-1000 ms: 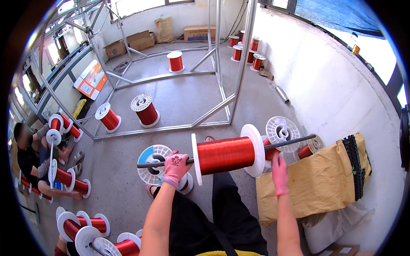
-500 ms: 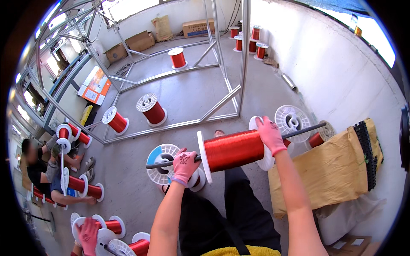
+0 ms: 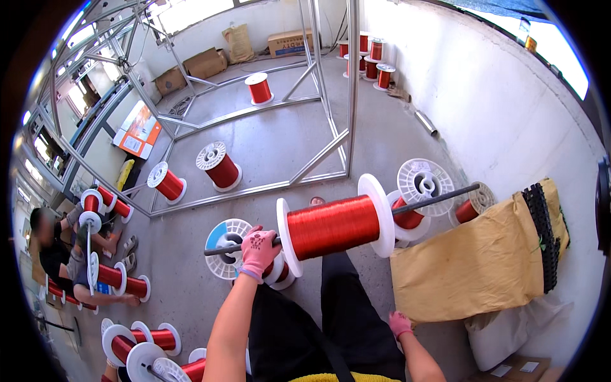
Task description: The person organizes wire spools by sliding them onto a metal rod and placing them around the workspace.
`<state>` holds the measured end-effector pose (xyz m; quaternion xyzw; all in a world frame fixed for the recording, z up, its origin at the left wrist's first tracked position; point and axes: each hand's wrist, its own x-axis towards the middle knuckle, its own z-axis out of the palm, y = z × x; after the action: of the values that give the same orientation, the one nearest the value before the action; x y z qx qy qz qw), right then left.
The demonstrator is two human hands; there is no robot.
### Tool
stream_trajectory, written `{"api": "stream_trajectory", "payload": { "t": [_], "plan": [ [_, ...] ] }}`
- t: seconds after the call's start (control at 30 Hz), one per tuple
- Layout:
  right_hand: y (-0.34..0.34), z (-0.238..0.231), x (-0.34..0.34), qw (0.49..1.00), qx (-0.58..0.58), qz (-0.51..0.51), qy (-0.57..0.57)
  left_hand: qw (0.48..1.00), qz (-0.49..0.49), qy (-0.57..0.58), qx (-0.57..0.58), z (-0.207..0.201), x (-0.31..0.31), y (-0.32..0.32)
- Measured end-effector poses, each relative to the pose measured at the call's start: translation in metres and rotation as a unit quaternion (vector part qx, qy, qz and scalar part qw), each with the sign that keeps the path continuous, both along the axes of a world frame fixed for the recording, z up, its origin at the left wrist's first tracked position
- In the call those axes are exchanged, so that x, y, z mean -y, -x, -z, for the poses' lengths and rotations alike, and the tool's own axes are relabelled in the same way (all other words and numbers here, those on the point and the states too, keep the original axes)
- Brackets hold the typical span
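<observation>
In front of me is a large spool of red wire (image 3: 334, 226) with white flanges, threaded on a dark rod (image 3: 439, 200). My left hand (image 3: 258, 251), in a pink glove, is wrapped round the rod just left of the spool. The rod's left end passes over a white-flanged spool (image 3: 219, 270); its right end reaches past another spool (image 3: 420, 172). Whether those spools bear the rod, I cannot tell. My right hand (image 3: 401, 323), also gloved in pink, is low beside the tan sack (image 3: 458, 274), off the rod; its fingers are not clear.
A metal frame (image 3: 254, 192) stands ahead, with several red spools inside. More red spools (image 3: 375, 60) are stacked by the right wall. At left a person (image 3: 57, 248) sits among spools. Further spools (image 3: 153, 340) lie at lower left, and a cardboard box (image 3: 515, 369) at lower right.
My right hand has let go of the spool's right flange and dropped to beside the sack. My left hand still grips the rod. The co-worker's gloved hand at lower left has gone from view.
</observation>
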<state>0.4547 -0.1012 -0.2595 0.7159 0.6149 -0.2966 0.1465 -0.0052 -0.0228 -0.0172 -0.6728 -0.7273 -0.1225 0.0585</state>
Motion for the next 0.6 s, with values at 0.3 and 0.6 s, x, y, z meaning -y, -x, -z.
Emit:
{"api": "stream_trajectory", "payload": {
  "t": [0.3,0.6],
  "plan": [
    [0.011,-0.046,-0.033,0.995,-0.035,-0.043,-0.080,1.000,0.003,-0.015,0.000,0.001,-0.002,0.000],
    [0.081,-0.240,-0.170,0.805,-0.305,-0.008,-0.509,0.999,-0.002,-0.028,0.015,-0.002,0.000,-0.002]
  ]
}}
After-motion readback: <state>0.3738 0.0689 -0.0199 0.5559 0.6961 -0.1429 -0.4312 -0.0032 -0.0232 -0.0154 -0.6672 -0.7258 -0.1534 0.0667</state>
